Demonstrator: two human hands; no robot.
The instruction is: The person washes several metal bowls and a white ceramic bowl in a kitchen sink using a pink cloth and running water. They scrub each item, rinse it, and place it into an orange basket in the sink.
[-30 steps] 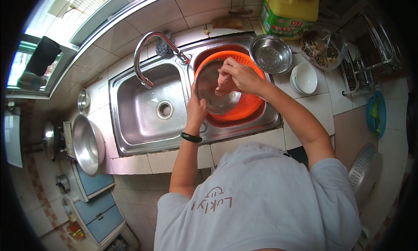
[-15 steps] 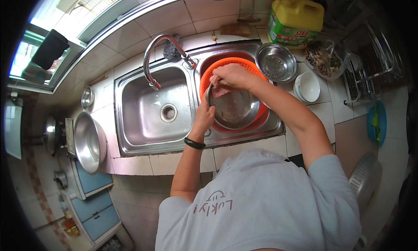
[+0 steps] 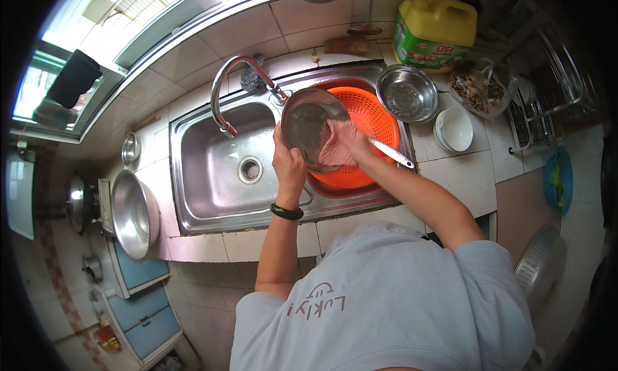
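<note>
Pan (image 3: pixel 301 121) is at 12 o'clock, overlapping basket (image 3: pixel 373 110) on its 3 o'clock side, L hand (image 3: pixel 290 169) gripping rim approx. 8 o'clock, R hand (image 3: pixel 351 147) holding cloth (image 3: pixel 335 141) inside at 4; wiping's prob. partway, w/ pan not yet down.

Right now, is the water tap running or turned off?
Off, as far as I can see: no stream of water shows between the tap and the left basin under its spout.
</note>
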